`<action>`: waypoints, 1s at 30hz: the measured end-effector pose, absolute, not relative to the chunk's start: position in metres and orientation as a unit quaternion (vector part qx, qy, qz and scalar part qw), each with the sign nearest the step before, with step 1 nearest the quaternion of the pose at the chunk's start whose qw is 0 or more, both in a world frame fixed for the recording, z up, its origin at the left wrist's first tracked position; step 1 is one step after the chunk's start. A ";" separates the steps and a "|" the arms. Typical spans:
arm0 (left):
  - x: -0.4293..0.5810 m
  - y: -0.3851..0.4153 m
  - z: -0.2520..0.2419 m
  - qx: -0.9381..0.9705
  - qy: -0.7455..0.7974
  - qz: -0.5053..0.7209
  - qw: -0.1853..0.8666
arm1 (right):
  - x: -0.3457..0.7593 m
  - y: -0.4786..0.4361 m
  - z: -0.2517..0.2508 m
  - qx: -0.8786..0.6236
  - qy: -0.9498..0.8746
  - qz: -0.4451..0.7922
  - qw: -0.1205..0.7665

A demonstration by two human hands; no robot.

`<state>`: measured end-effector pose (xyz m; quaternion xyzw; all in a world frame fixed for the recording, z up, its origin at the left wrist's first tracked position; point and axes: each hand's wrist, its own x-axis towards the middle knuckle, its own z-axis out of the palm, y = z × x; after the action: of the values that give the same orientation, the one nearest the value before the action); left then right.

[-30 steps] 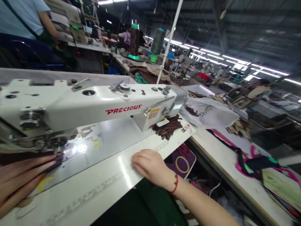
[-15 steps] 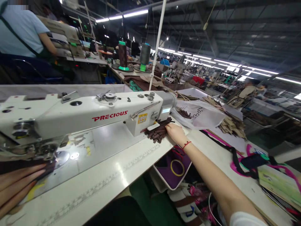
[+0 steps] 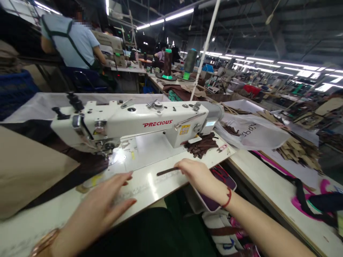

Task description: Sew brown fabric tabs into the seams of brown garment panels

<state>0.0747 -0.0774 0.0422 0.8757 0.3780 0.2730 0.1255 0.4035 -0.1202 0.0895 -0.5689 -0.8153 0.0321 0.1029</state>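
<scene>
- The white surface (image 3: 150, 185) is seen running from the left edge towards the right.
- A large tan and dark brown fabric (image 3: 32, 167) is spread over its left part, up to the needle area.
- A white sewing machine (image 3: 150, 123) is set along the back of the surface.
- A white plastic bag (image 3: 254, 134) is laid to the right of the machine.
- A pile of brown strips (image 3: 202, 146) is heaped just beside the machine's right end.
- The left hand (image 3: 104, 203) is held flat near the front edge, fingers apart, nothing gripped.
- The right hand (image 3: 198, 175) is closed with its fingertips on one end of a brown strip (image 3: 167, 171).
- This strip is laid flat near the front edge, between the two hands.
</scene>
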 end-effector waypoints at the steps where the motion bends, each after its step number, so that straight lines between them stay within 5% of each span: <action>1: 0.083 -0.084 0.048 0.866 0.386 0.253 0.191 | 0.380 -0.123 0.092 -0.527 -0.835 0.095 0.124; 5: 0.078 -0.097 0.079 0.797 0.438 0.223 0.351 | 0.315 -0.117 0.105 -0.442 -0.828 0.278 0.204; 12: -0.029 -0.104 0.096 0.692 0.556 0.243 0.391 | 0.265 -0.089 0.093 -0.400 -0.652 0.557 0.323; 19: -0.079 -0.102 0.093 0.705 0.589 0.229 0.321 | 0.217 -0.076 0.073 -0.381 -0.616 0.590 0.357; 25: -0.058 -0.089 0.086 0.827 0.501 0.244 0.071 | 0.199 -0.067 0.066 -0.383 -0.595 0.591 0.386; 30: -0.021 -0.066 0.075 0.860 0.424 0.261 0.115 | 0.196 -0.056 0.052 -0.379 -0.600 0.571 0.412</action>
<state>-0.0212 -0.0659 0.0750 0.8595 0.4239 0.2613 0.1153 0.1959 -0.0559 0.0519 -0.3788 -0.6005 0.5713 0.4118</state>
